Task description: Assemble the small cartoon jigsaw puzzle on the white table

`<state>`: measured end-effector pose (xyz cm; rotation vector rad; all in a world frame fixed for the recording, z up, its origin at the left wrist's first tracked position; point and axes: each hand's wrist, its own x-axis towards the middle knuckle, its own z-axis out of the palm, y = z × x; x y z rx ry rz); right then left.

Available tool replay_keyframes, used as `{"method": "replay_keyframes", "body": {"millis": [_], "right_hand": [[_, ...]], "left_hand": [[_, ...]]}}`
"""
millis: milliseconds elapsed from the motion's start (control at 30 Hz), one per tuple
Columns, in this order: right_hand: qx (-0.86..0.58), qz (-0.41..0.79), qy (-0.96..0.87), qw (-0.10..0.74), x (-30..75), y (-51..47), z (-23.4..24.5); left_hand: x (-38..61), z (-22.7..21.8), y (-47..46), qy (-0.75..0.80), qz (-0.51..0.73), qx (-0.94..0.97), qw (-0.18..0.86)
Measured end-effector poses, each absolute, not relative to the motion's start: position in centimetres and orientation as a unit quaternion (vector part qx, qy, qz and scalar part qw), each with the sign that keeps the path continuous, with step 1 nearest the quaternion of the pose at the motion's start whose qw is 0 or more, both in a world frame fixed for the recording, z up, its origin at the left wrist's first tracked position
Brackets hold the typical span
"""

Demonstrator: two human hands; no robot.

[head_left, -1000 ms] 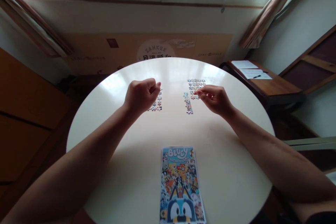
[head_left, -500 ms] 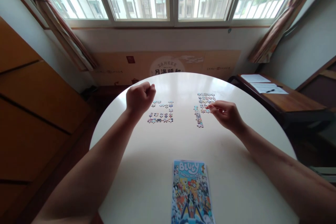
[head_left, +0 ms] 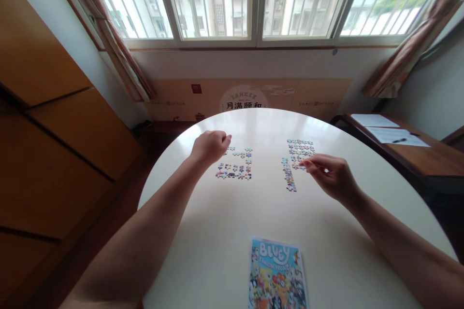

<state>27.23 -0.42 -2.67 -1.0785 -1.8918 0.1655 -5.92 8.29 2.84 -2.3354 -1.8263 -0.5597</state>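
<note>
My left hand [head_left: 212, 146] is closed in a fist at the far left of the white round table, its inside hidden. It partly covers the left group of loose jigsaw puzzle pieces [head_left: 234, 174], laid out in rows. On the other side, my right hand [head_left: 329, 174] has thumb and forefinger pinched over the lower edge of the right group of loose jigsaw pieces [head_left: 300, 146]. Anything between those fingertips is too small to make out. Just left of them lies a narrow joined strip of puzzle [head_left: 289, 176].
A colourful picture sheet marked "Bluey" [head_left: 277, 275] lies at the near side of the white table [head_left: 217, 246]. At the right stands a wooden desk [head_left: 435, 158] with papers [head_left: 397, 136] and a pen. Wooden cabinets [head_left: 54, 164] are at the left, barred windows ahead.
The view has tilted up and turned a little left, so everything sits lower and further right. My right hand stays at the right group of pieces; my left hand stays in a fist.
</note>
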Motion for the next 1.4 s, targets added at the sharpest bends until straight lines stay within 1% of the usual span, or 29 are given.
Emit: {"method": "replay_keyframes", "body": {"millis": [233, 300, 467, 633, 800, 967, 1167, 1300, 1400], "right_hand": [[-0.438, 0.059, -0.77, 0.461, 27.1, -0.5, -2.6], [-0.438, 0.059, -0.77, 0.46, 27.1, -0.4, -2.6], [-0.435, 0.063, -0.77, 0.462, 27.0, -0.4, -2.6], [-0.437, 0.066, -0.768, 0.465, 26.9, -0.4, -2.5], [-0.44, 0.067, -0.768, 0.461, 27.1, -0.2, -2.8], [-0.437, 0.063, -0.766, 0.466, 27.1, -0.5, -2.7], [-0.426, 0.065, -0.774, 0.465, 27.0, -1.0, -2.4], [-0.442, 0.067, -0.768, 0.458, 27.2, -1.1, -2.7], [-0.449, 0.074, -0.765, 0.455, 27.1, -1.2, -2.8]], "left_hand": [[-6.4, 2.7, 8.3, -0.629, -0.111, -0.769, 0.021], [-6.5, 2.9, 8.2, -0.625, -0.119, -0.771, 0.02], [-6.3, 3.7, 7.7, -0.614, -0.157, -0.771, 0.055], [-6.1, 3.9, 7.5, -0.599, -0.168, -0.781, 0.06], [-6.8, 4.0, 7.8, -0.597, -0.208, -0.772, 0.073], [-6.8, 4.1, 7.7, -0.583, -0.181, -0.79, 0.054], [-6.8, 3.2, 8.1, -0.588, -0.155, -0.793, 0.03], [-7.3, 2.9, 8.5, -0.6, -0.157, -0.784, 0.019], [-7.4, 2.8, 8.6, -0.608, -0.173, -0.774, 0.032]]}}
